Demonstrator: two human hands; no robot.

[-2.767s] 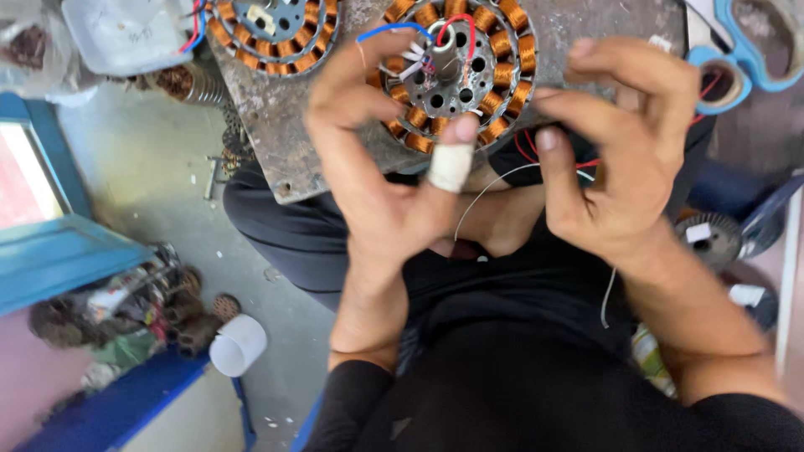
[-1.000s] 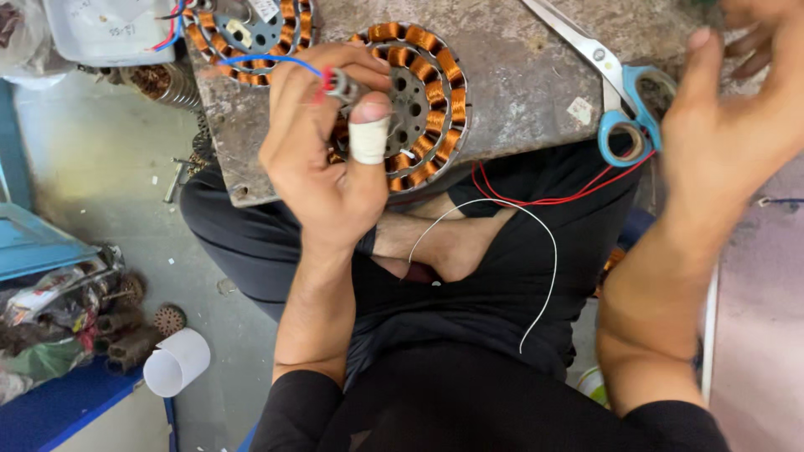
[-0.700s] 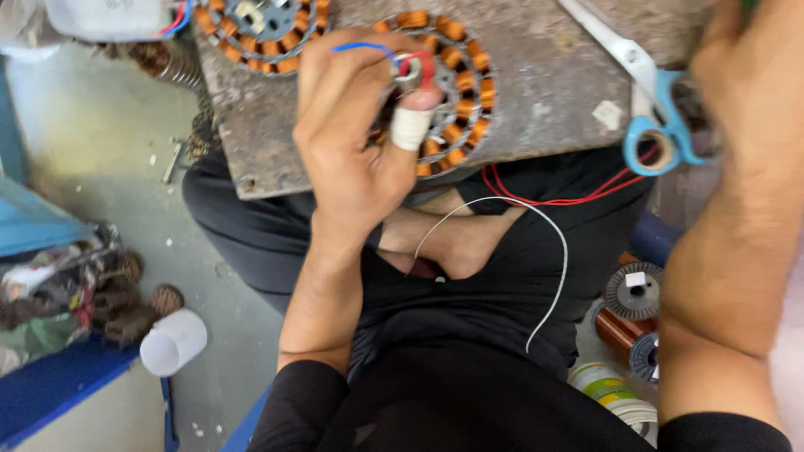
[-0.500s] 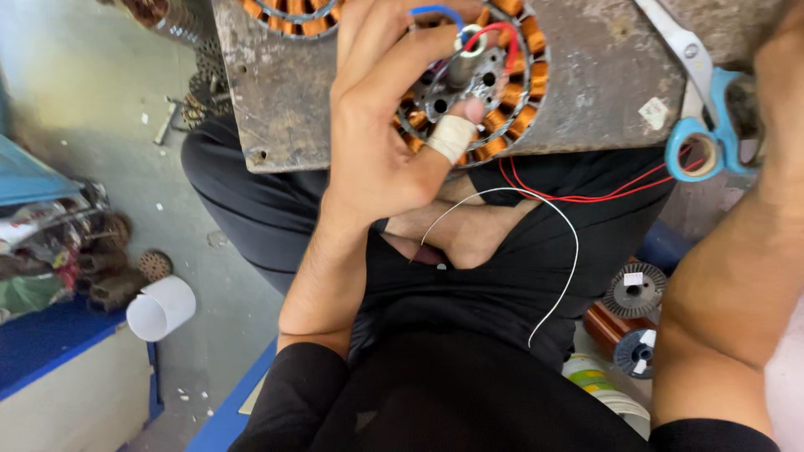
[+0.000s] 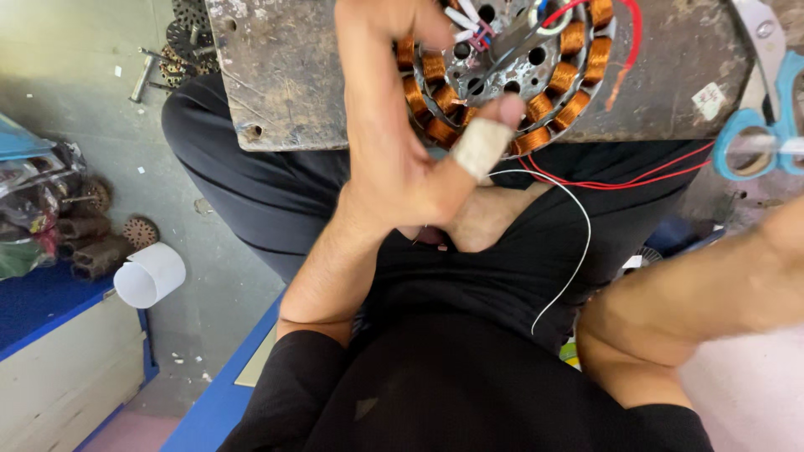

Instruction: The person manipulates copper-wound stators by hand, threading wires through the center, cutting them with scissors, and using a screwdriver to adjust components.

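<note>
A round motor stator (image 5: 536, 75) with copper coils lies on a worn, scratched work board (image 5: 293, 75) across my lap. My left hand (image 5: 402, 142) grips the stator: the fingers lie over its top, and the thumb, wrapped in white tape, presses on the near coils. Red wires (image 5: 620, 180) and a thin white wire (image 5: 578, 251) trail from the stator over my black clothes. Only my right forearm (image 5: 695, 301) shows, reaching off the right edge, so that hand is hidden.
Blue-handled scissors (image 5: 766, 117) lie on the board's right end. On the grey floor to the left sit a white cup (image 5: 151, 274), rusty stator parts (image 5: 92, 243), a plastic bag (image 5: 29, 209) and metal bits (image 5: 180, 46). A blue-edged board (image 5: 59, 351) is at lower left.
My right hand left the stator, reached right past the scissors and went out of view. My left hand stayed on the stator, thumb sliding to its near edge. The view moved closer.
</note>
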